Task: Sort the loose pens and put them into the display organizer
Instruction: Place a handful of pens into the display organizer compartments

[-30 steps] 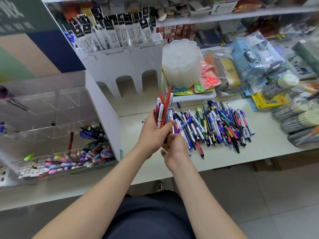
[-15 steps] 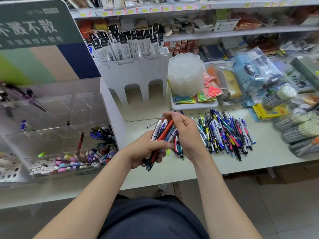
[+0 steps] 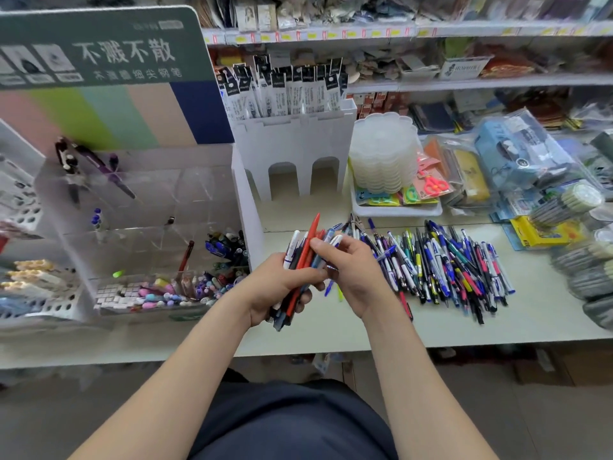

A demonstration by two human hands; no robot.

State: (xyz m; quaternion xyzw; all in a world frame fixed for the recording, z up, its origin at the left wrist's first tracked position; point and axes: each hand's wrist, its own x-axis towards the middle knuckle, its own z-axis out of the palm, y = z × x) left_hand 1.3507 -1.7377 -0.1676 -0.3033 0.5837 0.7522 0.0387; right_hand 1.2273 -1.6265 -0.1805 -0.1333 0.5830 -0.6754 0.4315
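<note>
Starting at my left, the organizer (image 3: 159, 194) is standing on the counter (image 3: 537, 313) with its clear compartments opening toward me, so I can be dropping pens in by kind. A few pens are leaning inside it.

Just right of its white side wall, my left hand (image 3: 275, 288) is gripping a bundle (image 3: 300, 263) around the lower barrels, fingers wrapped round it, the upper ends fanning up and away from me. I am holding it that way, I judge, so that the colours are showing and the ends are lining up. A red pen (image 3: 313, 234) is sticking out above the rest.

My right hand (image 3: 358, 277) is meeting the bundle from the other side, thumb and fingertips pinching the upper barrels, probably squaring them or drawing one kind out. Both hands are hovering over the front of the counter, joined by the bundle.

Further right, the pile (image 3: 447, 267) of loose pens is lying spread on the counter, just beside my right hand and partly behind it, not yet sorted. The bundle is sitting between organizer and pile.
</note>
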